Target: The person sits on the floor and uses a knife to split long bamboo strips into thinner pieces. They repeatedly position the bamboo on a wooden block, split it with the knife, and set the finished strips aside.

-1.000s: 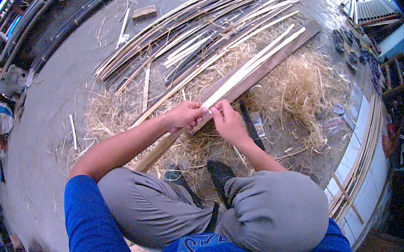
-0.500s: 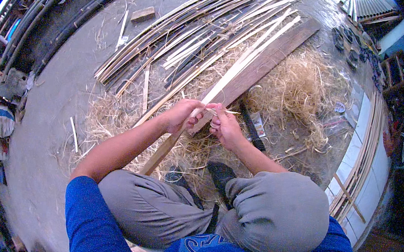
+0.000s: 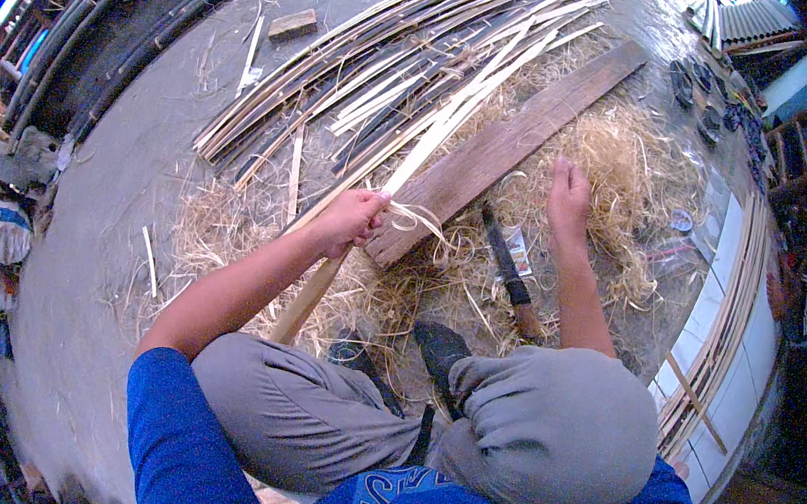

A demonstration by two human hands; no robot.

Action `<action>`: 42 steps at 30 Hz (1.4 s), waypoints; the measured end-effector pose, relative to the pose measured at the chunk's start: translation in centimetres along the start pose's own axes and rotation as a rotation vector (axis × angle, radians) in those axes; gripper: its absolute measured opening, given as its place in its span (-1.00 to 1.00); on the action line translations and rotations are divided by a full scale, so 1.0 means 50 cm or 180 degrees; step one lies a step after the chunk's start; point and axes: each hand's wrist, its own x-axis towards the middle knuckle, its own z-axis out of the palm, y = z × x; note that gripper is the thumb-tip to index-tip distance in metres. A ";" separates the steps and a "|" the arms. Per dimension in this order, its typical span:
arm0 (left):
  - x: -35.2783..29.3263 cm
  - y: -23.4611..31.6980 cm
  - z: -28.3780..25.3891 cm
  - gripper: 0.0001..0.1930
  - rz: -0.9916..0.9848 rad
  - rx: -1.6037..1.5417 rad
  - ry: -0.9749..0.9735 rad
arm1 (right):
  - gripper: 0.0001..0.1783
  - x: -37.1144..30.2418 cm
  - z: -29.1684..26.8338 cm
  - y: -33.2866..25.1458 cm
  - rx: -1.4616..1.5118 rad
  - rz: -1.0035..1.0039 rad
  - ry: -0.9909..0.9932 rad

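My left hand (image 3: 355, 221) is closed around long pale bamboo strips (image 3: 438, 138), which run from near my knee out past the far side of the hand. Thin curled shavings (image 3: 417, 222) hang from the strips beside my fingers. Out to the right, my right hand (image 3: 569, 204) is raised in front of a heap of shavings (image 3: 616, 162). Its fingers are pressed together, and what they may hold is too small to see. Between the hands lies a dark wooden plank (image 3: 506, 154), slanting away. A long tool with a dark wrapped section (image 3: 504, 257) rests right of the plank.
Beyond my hands lies a large bundle of bamboo strips (image 3: 345, 69). A small wood block (image 3: 293, 25) sits left of it. More strips (image 3: 729, 312) lie on white tiles at the right, with sandals (image 3: 681, 83) farther back. Dark poles (image 3: 162, 41) curve along the far left.
My right hand has moved away from the left, out to the right and farther forward. Curled shavings now show by my left hand, which has shifted slightly left, still gripping the strips.
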 end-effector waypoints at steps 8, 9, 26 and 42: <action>0.007 0.006 0.028 -0.75 -0.0052 0.0073 -0.0134 | -0.64 -0.184 0.209 -0.023 -0.1477 -0.1532 -0.1373; 0.006 0.003 0.023 -0.75 -0.0063 -0.0019 -0.0201 | -0.64 -0.196 0.215 -0.027 -0.1238 -0.1180 -0.1558; -0.009 0.018 0.016 -0.72 0.0204 0.0097 -0.0377 | -0.73 -0.179 0.218 -0.084 -0.1588 -0.1384 -0.1226; -0.016 0.019 0.037 -0.64 0.0312 0.0324 -0.0228 | -0.74 -0.206 0.224 -0.012 -0.0372 -0.0696 -0.1897</action>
